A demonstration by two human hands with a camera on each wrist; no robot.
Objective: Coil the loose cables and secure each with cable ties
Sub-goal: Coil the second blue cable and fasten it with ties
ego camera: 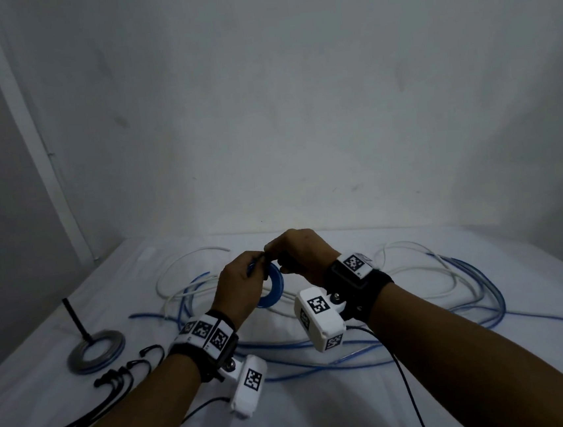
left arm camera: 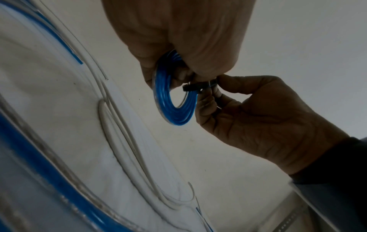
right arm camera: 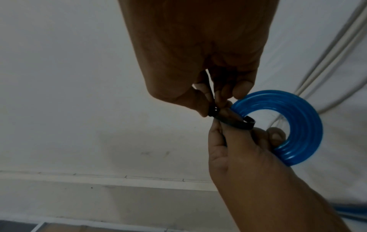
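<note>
A small coil of blue cable (ego camera: 276,288) is held upright above the white sheet. My left hand (ego camera: 255,271) grips its left side, thumb and fingers curled round the turns (right arm camera: 305,124). A black cable tie (right arm camera: 233,123) loops round the coil beside the left thumb. My right hand (ego camera: 272,253) pinches the tie at its head, and the tail runs up between the right fingers (right arm camera: 215,94). In the left wrist view the blue coil (left arm camera: 174,113) hangs below my left fingers (left arm camera: 184,69), with the black tie (left arm camera: 195,87) crossing to the right hand (left arm camera: 213,90).
Loose blue cable (ego camera: 322,367) and white cable (ego camera: 427,282) sprawl over the sheet behind and under my arms. A grey coil (ego camera: 95,350) with an upright black tie tail lies at the left. Several spare black ties (ego camera: 86,414) lie in front of it. A wall stands close behind.
</note>
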